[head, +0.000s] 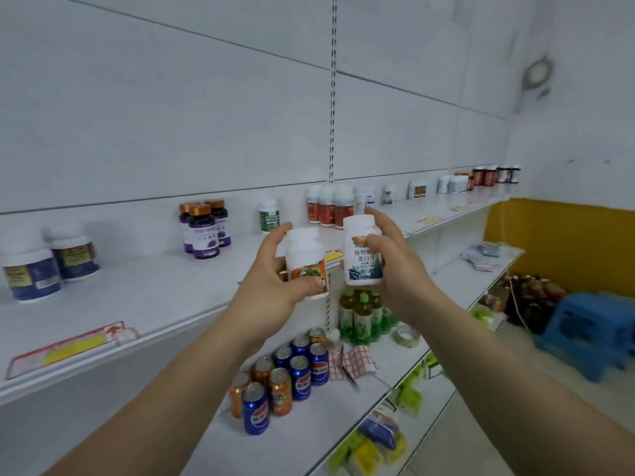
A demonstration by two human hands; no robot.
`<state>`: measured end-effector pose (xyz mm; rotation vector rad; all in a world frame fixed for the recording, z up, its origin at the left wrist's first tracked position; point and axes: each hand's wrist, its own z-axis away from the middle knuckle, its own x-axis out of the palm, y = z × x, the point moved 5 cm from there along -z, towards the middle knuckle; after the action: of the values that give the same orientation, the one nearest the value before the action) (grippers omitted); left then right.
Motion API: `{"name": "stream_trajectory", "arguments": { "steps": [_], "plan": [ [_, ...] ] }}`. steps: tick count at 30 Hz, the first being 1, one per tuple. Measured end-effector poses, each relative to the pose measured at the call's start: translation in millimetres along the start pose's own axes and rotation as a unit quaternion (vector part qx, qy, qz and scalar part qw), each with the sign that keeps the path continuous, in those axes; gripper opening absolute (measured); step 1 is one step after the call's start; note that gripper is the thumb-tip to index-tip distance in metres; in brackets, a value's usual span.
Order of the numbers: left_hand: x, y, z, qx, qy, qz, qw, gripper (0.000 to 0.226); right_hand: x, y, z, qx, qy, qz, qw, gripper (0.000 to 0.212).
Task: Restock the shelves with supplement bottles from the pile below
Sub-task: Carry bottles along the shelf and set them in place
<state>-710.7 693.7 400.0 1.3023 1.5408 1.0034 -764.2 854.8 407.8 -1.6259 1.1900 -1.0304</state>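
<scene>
In front of the upper white shelf, the left hand wraps a white bottle with an orange label, thumb pressed on its front. Just beside it, the right hand clasps a white bottle with a mountain label, fingers curled behind, thumb across the label. Both bottles are upright, held above the soda cans.

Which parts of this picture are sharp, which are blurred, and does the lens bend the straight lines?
Head view: the right-hand bottle is sharpest, its label partly readable; the left-hand bottle is softer. The far shelf bottles and the blue stool are blurred. The wide lens bows the shelf edge and stretches the forearms. Lighting is even, with soft shadows and no strong glare.
</scene>
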Motion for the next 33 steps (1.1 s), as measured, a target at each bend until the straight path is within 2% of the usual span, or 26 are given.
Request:
{"name": "stream_trajectory", "arguments": {
  "steps": [10, 15, 21, 27, 33],
  "plan": [
    [73, -19, -92, 0.008, -0.017, -0.022, 1.0, 0.084, -89, 8, -77, -0.036, 0.004, 0.088, 0.996, 0.04],
    [150, -24, -144, 0.025, 0.0, -0.038, 0.999, 0.081, -176, 9, -123, -0.06, -0.003, 0.103, 0.993, 0.041],
    [255, -33, -216, 0.0, 0.016, -0.044, 0.999, 0.082, -288, 4, -180, -0.05, -0.028, 0.146, 0.988, 0.04],
    [316, -39, -292, -0.008, 0.033, -0.117, 0.993, 0.077, -361, 7, -242, -0.048, -0.043, 0.166, 0.984, 0.041],
    [335, -60, -363, -0.039, 0.052, -0.187, 0.98, 0.075, -392, 28, -315, -0.037, -0.062, 0.163, 0.984, 0.044]
  ]
}}
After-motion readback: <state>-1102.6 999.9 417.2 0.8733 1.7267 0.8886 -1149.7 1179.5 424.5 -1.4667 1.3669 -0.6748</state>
